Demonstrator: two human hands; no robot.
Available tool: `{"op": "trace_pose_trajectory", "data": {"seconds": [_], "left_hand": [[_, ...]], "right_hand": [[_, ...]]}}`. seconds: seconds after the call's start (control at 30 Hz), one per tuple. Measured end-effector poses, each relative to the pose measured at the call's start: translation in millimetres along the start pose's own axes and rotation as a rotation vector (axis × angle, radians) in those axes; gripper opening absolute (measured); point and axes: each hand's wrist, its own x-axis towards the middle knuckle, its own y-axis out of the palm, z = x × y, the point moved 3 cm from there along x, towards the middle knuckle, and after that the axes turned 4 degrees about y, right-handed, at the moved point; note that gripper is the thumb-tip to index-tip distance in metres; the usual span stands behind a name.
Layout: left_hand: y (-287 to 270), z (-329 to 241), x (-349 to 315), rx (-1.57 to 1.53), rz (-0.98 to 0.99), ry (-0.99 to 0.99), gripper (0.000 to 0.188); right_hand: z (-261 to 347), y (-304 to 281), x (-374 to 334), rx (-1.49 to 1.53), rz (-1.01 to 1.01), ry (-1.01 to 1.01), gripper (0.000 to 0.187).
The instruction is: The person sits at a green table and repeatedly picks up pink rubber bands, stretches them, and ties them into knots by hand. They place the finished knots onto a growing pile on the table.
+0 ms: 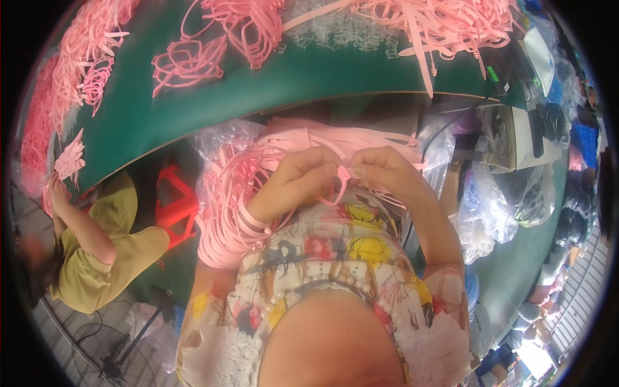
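In front of my chest, my left hand [304, 175] pinches a thin pink strap [340, 188] between thumb and fingers. My right hand [389, 173] meets it fingertip to fingertip, closed on the same strap. A short loop of the strap hangs below the fingers; its ends are partly hidden by them. Under and around my left wrist lies a large heap of pale pink straps [222, 216], spread over my lap. More of these straps run behind both hands, below the table edge.
On the green table [271, 90] lie pink strap piles [445, 29], darker pink straps [251, 29] and small clear plastic pieces [335, 32]. At left, a co-worker's hand [59, 195] holds pink pieces near a red stool [175, 206]. Clear bags [496, 200] crowd the right. A fan [111, 366] stands lower left.
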Motion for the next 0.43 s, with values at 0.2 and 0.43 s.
{"op": "trace_pose_trajectory", "data": {"seconds": [0.2, 0.43], "left_hand": [[4, -3, 7, 0.103, -0.060, 0.042, 0.015], [21, -16, 22, 0.638, -0.144, 0.166, 0.031]], "right_hand": [[0, 3, 7, -0.148, -0.082, -0.262, 0.022], [-2, -39, -10, -0.303, -0.157, -0.627, 0.021]]}}
